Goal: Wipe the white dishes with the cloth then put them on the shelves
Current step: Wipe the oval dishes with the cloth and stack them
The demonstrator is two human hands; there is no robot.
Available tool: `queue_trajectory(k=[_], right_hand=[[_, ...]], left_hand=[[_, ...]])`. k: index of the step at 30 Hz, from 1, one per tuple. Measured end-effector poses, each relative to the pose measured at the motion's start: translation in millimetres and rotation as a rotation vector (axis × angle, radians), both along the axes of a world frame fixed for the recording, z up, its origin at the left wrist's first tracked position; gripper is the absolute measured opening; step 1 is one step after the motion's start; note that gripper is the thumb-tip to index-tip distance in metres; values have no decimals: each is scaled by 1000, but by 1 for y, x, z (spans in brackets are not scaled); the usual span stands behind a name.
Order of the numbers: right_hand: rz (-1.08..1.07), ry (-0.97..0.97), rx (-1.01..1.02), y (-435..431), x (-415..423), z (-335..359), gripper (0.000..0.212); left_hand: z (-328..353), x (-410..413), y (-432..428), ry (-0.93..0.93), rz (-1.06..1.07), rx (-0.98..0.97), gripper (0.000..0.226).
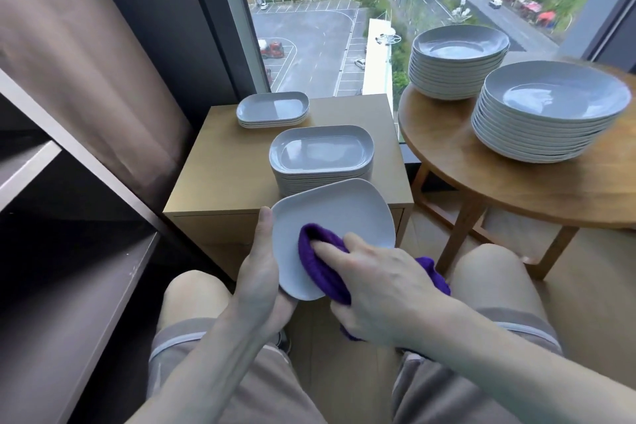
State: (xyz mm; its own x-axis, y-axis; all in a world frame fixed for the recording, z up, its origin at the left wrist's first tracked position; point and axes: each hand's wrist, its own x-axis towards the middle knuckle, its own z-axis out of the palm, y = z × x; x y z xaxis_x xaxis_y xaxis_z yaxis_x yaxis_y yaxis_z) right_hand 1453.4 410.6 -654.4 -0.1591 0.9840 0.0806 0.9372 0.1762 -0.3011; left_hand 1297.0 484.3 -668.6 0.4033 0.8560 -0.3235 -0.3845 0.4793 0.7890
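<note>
The left hand (261,272) grips a white plate (344,213) by its left edge above the lap. The thumb lies along the rim, and the other fingers are hidden beneath the dish. The right hand (382,289) clutches a purple cloth (318,262) and presses it on the plate's face; folds of cloth cover its fingertips. The held plate blocks the foot of a tall stack of oblong plates (321,151) on the cabinet tabletop (220,165). The dark shelves (86,217) at left and the round table (481,182) at right are cut off by the frame.
</note>
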Motion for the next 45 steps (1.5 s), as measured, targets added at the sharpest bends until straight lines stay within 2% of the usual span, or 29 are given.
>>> queue_trajectory(k=[7,12,20,25,30,34,37,42,45], right_hand=[[-178,20,0,24,50,-3,63],[-230,99,42,27,61,-6,71],[-299,173,196,41,70,1,78],[-356,199,195,48,81,5,68],[-377,221,178,74,88,13,61],[-422,266,169,95,93,17,50],[-436,287,164,106,99,15,50],[-460,262,140,119,109,14,51],[-491,268,121,126,115,12,50]], left_hand=[[7,-11,3,9,-50,35,73],[13,-15,11,53,-69,-2,31],[23,-13,37,195,107,68,34],[31,4,81,257,263,96,29],[35,28,127,367,329,114,27],[30,43,149,438,335,121,35],[25,48,162,488,322,129,36],[20,47,185,794,201,289,27],[15,44,192,813,149,285,26]])
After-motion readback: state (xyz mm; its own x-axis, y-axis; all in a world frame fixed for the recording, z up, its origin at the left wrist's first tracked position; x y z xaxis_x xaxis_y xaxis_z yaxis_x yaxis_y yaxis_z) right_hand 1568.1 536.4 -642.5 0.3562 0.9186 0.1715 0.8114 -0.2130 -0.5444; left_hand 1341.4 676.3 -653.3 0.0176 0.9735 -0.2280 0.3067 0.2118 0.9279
